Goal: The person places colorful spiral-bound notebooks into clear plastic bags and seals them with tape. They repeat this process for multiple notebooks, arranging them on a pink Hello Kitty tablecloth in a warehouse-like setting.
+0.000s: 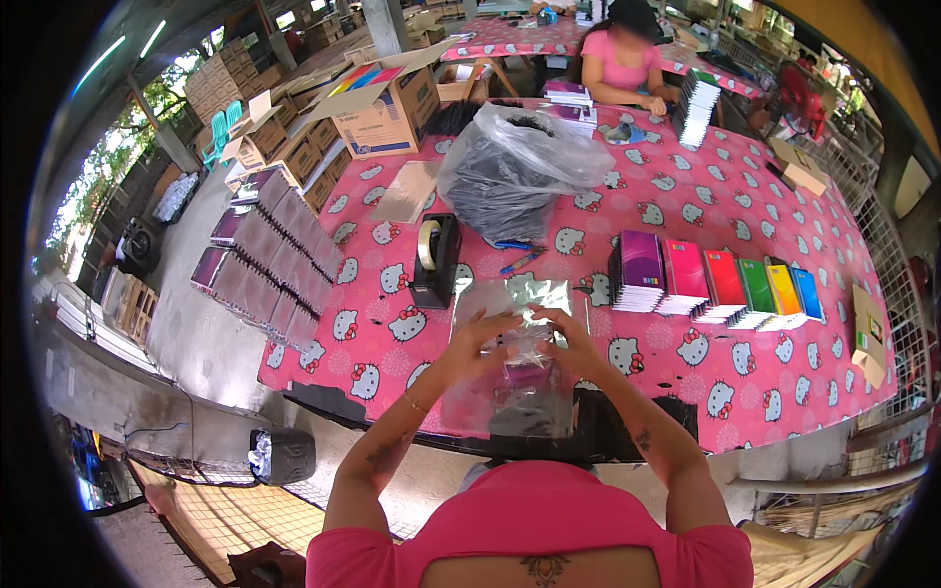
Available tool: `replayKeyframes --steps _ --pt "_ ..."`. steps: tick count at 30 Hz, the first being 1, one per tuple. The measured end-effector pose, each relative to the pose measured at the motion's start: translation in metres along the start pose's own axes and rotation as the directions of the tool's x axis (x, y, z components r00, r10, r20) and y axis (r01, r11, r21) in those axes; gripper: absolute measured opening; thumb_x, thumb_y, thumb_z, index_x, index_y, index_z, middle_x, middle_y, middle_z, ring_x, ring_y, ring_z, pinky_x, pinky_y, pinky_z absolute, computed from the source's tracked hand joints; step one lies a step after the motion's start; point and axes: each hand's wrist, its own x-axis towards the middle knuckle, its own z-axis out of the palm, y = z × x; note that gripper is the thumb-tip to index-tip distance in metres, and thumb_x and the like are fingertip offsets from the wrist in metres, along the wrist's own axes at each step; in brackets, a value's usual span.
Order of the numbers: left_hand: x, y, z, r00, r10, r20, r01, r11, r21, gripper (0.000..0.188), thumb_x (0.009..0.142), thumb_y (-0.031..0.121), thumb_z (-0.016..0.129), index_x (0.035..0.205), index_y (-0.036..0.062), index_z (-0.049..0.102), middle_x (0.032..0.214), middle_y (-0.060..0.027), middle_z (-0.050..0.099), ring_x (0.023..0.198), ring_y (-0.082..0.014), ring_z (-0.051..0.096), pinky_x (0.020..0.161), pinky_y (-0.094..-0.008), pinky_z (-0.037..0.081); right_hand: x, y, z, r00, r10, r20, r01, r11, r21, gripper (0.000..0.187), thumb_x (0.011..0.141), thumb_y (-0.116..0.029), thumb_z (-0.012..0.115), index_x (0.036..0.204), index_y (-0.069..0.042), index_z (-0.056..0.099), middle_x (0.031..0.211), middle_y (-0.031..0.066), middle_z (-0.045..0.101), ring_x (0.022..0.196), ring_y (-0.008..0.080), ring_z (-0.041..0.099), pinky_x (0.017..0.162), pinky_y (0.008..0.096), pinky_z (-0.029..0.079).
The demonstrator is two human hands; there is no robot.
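Observation:
In front of me on the pink table lies clear, shiny plastic film (470,397), with something purple (529,374) showing through it. My left hand (478,345) rests on the film from the left, fingers apart and slightly bent. From the right, my right hand (570,341) reaches over the same film, its fingers spread toward the left hand. No firm grip shows in either one. A black tape dispenser (435,263) with a tan roll stands just beyond my left hand. Blue pens (518,257) lie behind the film.
Spiral notebooks in purple (641,267), pink, red, green, yellow and blue stand in stacks at the right. Tall wrapped notebook stacks (270,255) rise at the left edge. A big plastic bag (510,167) and an open carton (387,108) stand farther back. Across the table, a person (623,69) sits beside notebooks.

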Motion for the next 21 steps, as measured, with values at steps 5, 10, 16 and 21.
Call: replayKeyframes --steps 5,10,16,21 --pt "-0.010 0.026 0.005 0.978 0.205 -0.024 -0.178 0.895 0.409 0.040 0.087 0.022 0.071 0.124 0.0104 0.063 0.129 -0.0159 0.060 0.126 -0.0325 0.054 0.106 -0.0474 0.042 -0.007 -0.041 -0.004 0.966 -0.142 0.216 0.244 0.776 -0.581 0.052 0.083 -0.018 0.076 0.130 -0.008 0.056 0.143 0.0121 0.051 0.134 0.0317 0.048 0.109 0.0422 0.038" --pt "-0.008 0.026 0.014 0.990 0.101 -0.094 -0.080 0.976 0.204 0.028 0.083 0.020 0.074 0.108 0.0078 0.068 0.103 -0.0113 0.064 0.099 -0.0301 0.062 0.082 -0.0422 0.051 -0.017 -0.016 0.002 0.929 -0.320 0.184 0.357 0.652 -0.669 0.055 0.084 -0.015 0.073 0.133 -0.005 0.050 0.124 0.0129 0.066 0.127 0.0291 0.055 0.106 0.0423 0.042" --pt "0.011 0.025 0.010 0.993 0.011 -0.119 0.015 0.978 0.209 0.018 0.083 0.015 0.070 0.100 0.0078 0.069 0.086 -0.0086 0.066 0.085 -0.0299 0.063 0.070 -0.0412 0.051 -0.021 -0.021 0.025 0.979 -0.097 -0.181 0.009 0.901 -0.433 0.042 0.086 -0.010 0.070 0.124 -0.003 0.053 0.111 0.0157 0.070 0.108 0.0303 0.065 0.098 0.0398 0.047" --pt "0.022 0.035 0.022 0.974 -0.139 -0.181 0.193 0.925 0.329 0.029 0.083 0.013 0.069 0.110 0.0068 0.062 0.084 -0.0118 0.067 0.078 -0.0320 0.063 0.069 -0.0426 0.050 -0.009 -0.039 0.033 0.964 -0.140 -0.225 -0.009 0.831 -0.556 0.042 0.087 -0.009 0.071 0.124 -0.004 0.051 0.114 0.0121 0.062 0.098 0.0242 0.064 0.086 0.0334 0.051"
